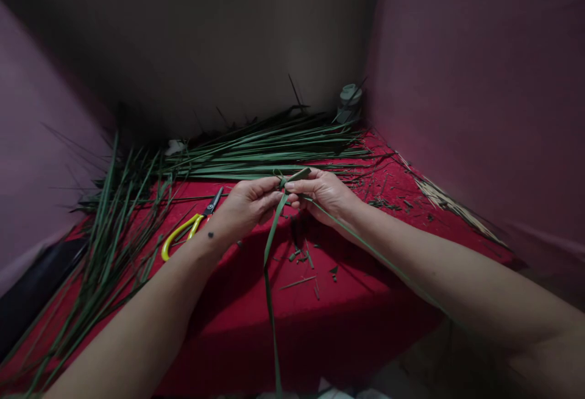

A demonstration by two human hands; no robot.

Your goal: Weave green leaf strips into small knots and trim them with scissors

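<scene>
Between my two hands a long green leaf strip [270, 247] is folded into a small knotted shape, held above the red cloth. My left hand [250, 203] pinches the folded part from the left, thumb and fingers together. From the right, my right hand [322, 192] grips the same folded piece, and a short flat end sticks up past its fingertips. One tail of the strip hangs down past the table's front edge; another thin tail runs along my right forearm. Just left of my left wrist lie yellow-handled scissors [183, 233], partly hidden by that wrist.
Long green leaves [274, 146] lie in a heap across the back, and more leaves [107, 234] spread down the left side. A white bottle [350, 97] stands at the back right. Pale thin sticks [450, 204] lie along the right edge. Leaf scraps [301, 257] litter the red cloth [356, 301].
</scene>
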